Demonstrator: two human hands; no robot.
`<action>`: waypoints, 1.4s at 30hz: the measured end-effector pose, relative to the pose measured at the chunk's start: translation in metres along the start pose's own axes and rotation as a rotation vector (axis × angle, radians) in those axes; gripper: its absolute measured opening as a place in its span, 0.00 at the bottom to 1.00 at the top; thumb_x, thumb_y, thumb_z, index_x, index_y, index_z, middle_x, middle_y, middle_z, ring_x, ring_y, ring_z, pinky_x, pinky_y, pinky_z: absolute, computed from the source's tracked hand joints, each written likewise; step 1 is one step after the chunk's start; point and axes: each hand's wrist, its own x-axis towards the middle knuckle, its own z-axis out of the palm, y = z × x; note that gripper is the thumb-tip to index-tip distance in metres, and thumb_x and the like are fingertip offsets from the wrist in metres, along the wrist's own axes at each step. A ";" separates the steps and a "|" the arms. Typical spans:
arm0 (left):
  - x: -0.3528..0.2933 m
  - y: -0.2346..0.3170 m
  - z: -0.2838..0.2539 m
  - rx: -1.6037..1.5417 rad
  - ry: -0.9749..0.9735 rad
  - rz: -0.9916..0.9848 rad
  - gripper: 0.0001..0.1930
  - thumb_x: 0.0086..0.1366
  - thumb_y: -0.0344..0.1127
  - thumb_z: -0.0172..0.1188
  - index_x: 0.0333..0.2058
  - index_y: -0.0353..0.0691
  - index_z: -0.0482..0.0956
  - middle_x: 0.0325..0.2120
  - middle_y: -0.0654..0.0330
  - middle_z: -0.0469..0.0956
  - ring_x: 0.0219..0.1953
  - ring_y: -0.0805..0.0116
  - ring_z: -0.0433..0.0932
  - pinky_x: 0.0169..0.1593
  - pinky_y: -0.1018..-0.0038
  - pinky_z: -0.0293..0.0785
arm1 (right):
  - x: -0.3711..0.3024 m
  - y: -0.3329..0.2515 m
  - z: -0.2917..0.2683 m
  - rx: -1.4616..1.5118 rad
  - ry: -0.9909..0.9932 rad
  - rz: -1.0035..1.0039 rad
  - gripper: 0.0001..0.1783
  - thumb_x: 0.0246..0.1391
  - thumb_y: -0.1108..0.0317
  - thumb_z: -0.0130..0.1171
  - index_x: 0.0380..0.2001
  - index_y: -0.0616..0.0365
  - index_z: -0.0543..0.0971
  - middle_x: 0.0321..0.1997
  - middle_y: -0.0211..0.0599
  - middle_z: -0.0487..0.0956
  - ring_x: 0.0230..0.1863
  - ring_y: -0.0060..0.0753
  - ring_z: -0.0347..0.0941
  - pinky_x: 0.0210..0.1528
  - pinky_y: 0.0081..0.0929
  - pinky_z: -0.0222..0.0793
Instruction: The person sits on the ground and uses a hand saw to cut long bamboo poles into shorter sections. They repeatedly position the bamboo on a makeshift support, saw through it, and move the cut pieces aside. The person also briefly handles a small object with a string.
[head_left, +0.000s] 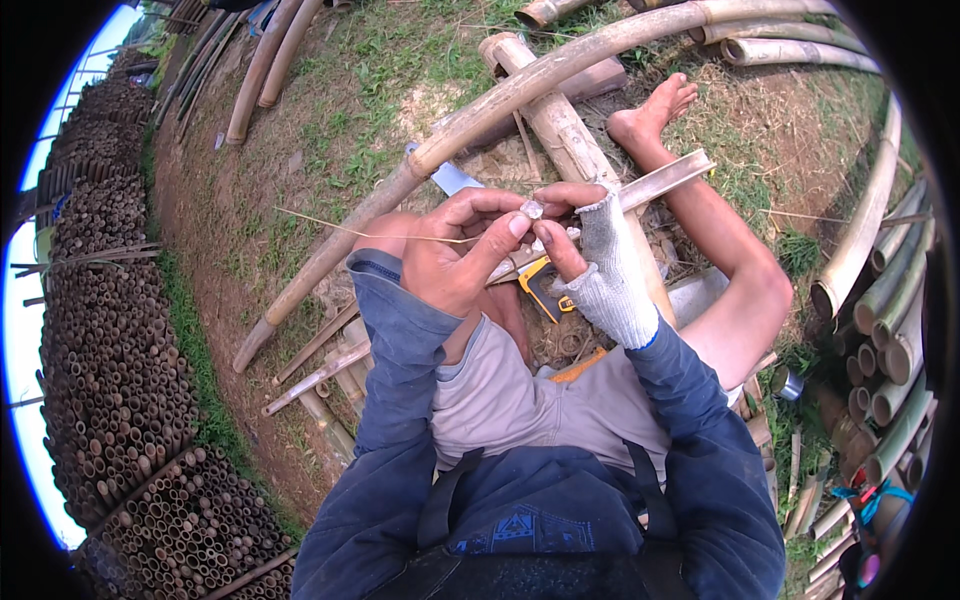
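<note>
Both my hands meet in front of me above my lap. A small whitish, crumpled scrap (532,209) sits between their fingertips; its kind is too small to make out. My bare left hand (465,245) pinches it from the left. On the other side, my right hand (600,255), in a whitish glove with bare fingertips, has thumb and forefinger closed at it. A thin yellowish strand (345,227) runs out leftward from my left hand. Under the hands lie a split bamboo piece (668,178) and a yellow-and-black tool handle (543,292).
A long bamboo pole (500,105) arches across in front, over a thick upright-cut log (560,125). A flat metal blade (455,178) shows beyond my left hand. Stacked bamboo (120,380) lines the left; more poles (890,330) lie right, near a metal cup (788,383).
</note>
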 end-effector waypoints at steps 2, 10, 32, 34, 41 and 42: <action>0.000 0.001 0.000 0.029 0.011 -0.006 0.11 0.75 0.32 0.65 0.50 0.32 0.82 0.43 0.54 0.87 0.46 0.67 0.86 0.52 0.69 0.84 | 0.001 -0.002 -0.004 -0.009 -0.028 0.041 0.13 0.69 0.72 0.61 0.53 0.60 0.76 0.46 0.36 0.76 0.46 0.25 0.73 0.48 0.26 0.72; 0.000 0.005 0.002 0.110 0.028 0.051 0.11 0.71 0.29 0.68 0.48 0.32 0.82 0.42 0.56 0.87 0.45 0.70 0.86 0.51 0.74 0.82 | 0.000 0.000 -0.002 -0.054 -0.002 -0.052 0.11 0.70 0.71 0.59 0.53 0.60 0.76 0.49 0.37 0.77 0.46 0.25 0.73 0.49 0.25 0.71; 0.000 0.002 0.001 0.153 0.030 0.066 0.08 0.70 0.24 0.68 0.47 0.33 0.83 0.42 0.57 0.88 0.46 0.72 0.86 0.52 0.74 0.81 | -0.002 0.005 -0.003 -0.017 -0.051 0.002 0.13 0.71 0.70 0.61 0.55 0.59 0.75 0.50 0.36 0.76 0.50 0.25 0.75 0.54 0.26 0.72; 0.000 0.002 0.001 0.166 0.029 0.058 0.08 0.70 0.25 0.68 0.47 0.33 0.83 0.42 0.57 0.88 0.46 0.72 0.86 0.52 0.74 0.81 | -0.002 0.006 -0.002 0.015 -0.041 -0.004 0.13 0.71 0.70 0.61 0.55 0.59 0.75 0.50 0.36 0.76 0.49 0.25 0.74 0.54 0.26 0.72; 0.000 0.003 0.000 0.150 0.003 0.021 0.14 0.69 0.28 0.70 0.50 0.30 0.81 0.43 0.56 0.86 0.46 0.70 0.85 0.53 0.74 0.82 | -0.002 0.003 -0.003 0.038 -0.054 0.024 0.12 0.71 0.71 0.60 0.54 0.59 0.75 0.50 0.36 0.76 0.49 0.27 0.75 0.55 0.27 0.72; 0.000 0.002 0.000 0.155 0.002 0.020 0.14 0.69 0.28 0.70 0.50 0.30 0.81 0.43 0.56 0.86 0.46 0.70 0.85 0.52 0.74 0.82 | -0.002 0.002 -0.004 0.032 -0.056 0.024 0.12 0.71 0.72 0.60 0.54 0.59 0.75 0.50 0.36 0.76 0.49 0.27 0.75 0.55 0.27 0.72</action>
